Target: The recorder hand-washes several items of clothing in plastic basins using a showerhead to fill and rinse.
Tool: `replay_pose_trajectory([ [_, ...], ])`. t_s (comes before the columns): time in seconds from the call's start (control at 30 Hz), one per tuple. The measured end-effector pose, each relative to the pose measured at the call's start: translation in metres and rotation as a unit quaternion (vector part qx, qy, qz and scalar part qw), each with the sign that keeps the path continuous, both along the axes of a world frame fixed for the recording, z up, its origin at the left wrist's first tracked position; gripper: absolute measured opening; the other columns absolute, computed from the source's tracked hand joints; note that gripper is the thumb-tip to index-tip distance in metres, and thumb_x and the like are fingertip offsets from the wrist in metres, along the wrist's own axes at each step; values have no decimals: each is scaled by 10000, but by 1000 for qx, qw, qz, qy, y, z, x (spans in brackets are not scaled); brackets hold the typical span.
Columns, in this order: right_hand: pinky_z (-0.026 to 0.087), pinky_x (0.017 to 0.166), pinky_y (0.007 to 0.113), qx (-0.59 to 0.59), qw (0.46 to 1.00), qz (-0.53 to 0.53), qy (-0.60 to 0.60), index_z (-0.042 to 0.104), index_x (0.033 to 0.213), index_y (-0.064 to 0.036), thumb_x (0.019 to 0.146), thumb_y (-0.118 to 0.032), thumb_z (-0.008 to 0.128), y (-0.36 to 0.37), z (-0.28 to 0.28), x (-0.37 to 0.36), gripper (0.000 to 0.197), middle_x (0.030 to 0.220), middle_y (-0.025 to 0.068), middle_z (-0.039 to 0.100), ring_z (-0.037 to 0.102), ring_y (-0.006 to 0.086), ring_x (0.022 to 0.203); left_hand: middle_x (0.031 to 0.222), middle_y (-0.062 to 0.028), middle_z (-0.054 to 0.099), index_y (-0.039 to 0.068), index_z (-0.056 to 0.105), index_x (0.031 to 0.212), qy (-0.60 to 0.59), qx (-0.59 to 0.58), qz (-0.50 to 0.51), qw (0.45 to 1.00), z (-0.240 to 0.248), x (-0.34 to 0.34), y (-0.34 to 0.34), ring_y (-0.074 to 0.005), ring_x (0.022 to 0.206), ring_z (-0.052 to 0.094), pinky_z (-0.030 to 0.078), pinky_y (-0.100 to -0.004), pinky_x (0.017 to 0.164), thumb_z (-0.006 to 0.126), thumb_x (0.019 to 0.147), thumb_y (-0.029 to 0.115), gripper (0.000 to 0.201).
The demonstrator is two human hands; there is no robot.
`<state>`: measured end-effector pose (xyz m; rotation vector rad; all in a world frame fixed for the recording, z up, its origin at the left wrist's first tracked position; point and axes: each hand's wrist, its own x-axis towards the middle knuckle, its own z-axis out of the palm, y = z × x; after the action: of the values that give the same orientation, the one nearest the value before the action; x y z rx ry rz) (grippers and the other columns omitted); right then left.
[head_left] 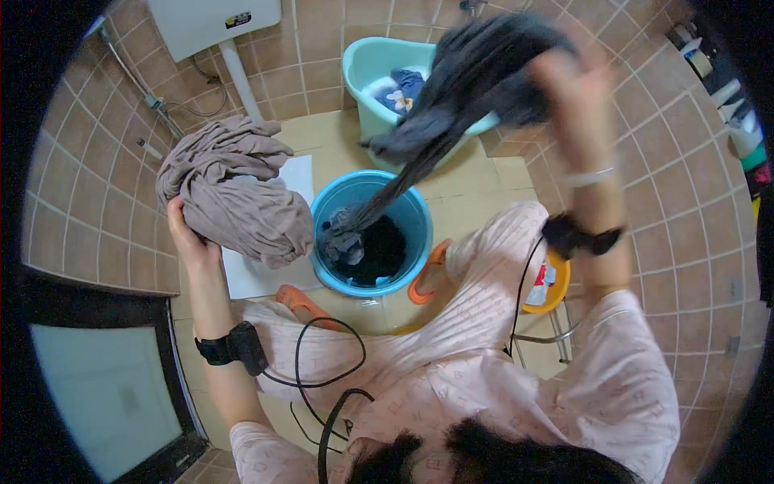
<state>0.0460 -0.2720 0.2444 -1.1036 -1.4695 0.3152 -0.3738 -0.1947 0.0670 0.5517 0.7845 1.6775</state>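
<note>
My left hand (193, 230) grips a bunched wad of greyish-brown cloth (242, 189) from below, its fingers partly hidden under the folds. High on the right, my right hand (568, 89), smeared by motion, is closed on a dark grey cloth (476, 81). That cloth hangs in a long twist down to the left. Its lower end reaches into a round blue bucket (419, 234) between my feet, where dark contents and more grey fabric show.
A pale turquoise tub (375, 121) behind the bucket holds blue and white fabric. A white board (298, 173) lies left of the bucket. An orange basin (556, 286) stands beside my right leg. A white tank (214, 24) and pipe are at the tiled wall; black cables cross my lap.
</note>
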Motion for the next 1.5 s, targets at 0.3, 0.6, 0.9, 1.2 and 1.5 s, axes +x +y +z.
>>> replay_pose_trajectory([
  [0.3,401,927,344,-386,844,196,-317,396,1272,12,783,-347,630,-10,-165,-12,650,1257,210,461,491,291,1112,1167,-109,468,40,380,1218,120,19,1,993,26,12,-3,-226,1062,467,390,-353,908,547,731,157,528],
  [0.6,446,851,314,-415,895,-63,-151,506,1173,22,830,-265,584,-73,-103,149,454,1119,171,572,568,229,992,1105,-104,481,6,371,1208,413,113,-137,893,16,103,-5,-207,1019,462,345,-304,920,641,580,107,691],
  [0.9,478,759,292,-482,841,-246,-7,541,1124,-9,829,-279,592,-204,-155,288,403,1009,128,601,568,182,922,1304,-298,305,13,328,1293,787,84,-338,509,-94,178,2,-435,1201,323,286,-443,1009,715,595,231,828],
  [1.2,498,542,370,-390,576,-424,580,552,980,-117,807,-358,555,-296,-397,339,296,802,119,560,554,235,601,1375,-361,-69,68,288,1357,849,71,-409,326,-206,241,-21,-585,1232,73,211,-520,1029,690,655,354,858],
  [1.5,451,599,341,-394,651,-553,339,559,912,-53,780,-180,542,-290,-499,226,184,802,107,588,559,256,703,1356,-331,203,21,365,1298,748,47,-474,462,-225,204,18,-407,1218,337,324,-423,988,683,707,304,728],
])
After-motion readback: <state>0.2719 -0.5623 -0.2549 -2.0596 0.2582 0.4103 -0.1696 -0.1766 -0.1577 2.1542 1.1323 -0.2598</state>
